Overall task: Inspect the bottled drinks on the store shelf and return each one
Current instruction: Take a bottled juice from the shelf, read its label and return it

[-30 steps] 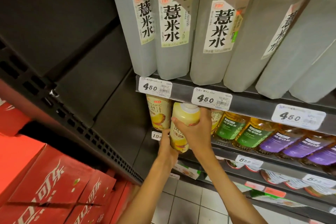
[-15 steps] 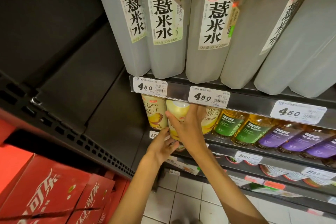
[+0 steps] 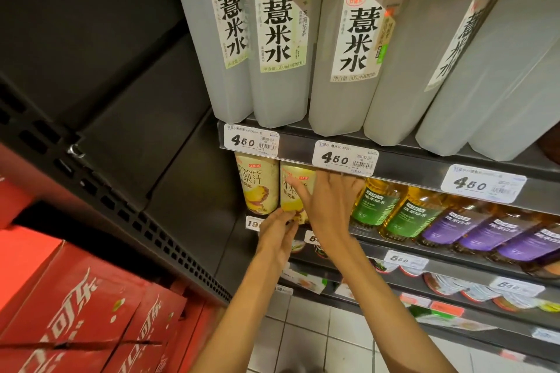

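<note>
Now the juice bottle [image 3: 295, 191] stands beside its twin; right hand [image 3: 328, 203] flat against it, left hand [image 3: 277, 235] fingertips steadying its base, both grips released: nudge it fully back

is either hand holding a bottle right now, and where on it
No grip: right hand lies flat on the yellow juice bottle; left hand's fingertips touch its base.

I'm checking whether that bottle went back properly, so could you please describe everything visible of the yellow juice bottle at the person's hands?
The yellow juice bottle stands upright on the second shelf, just right of an identical bottle. Its wrap label is pale yellow with Chinese characters and a pineapple picture near the bottom. The shelf edge and a price tag hide its cap. The right hand lies against its right side, thumb across the label; the left hand has its fingertips at the bottle's base. Its material cannot be told.
</note>
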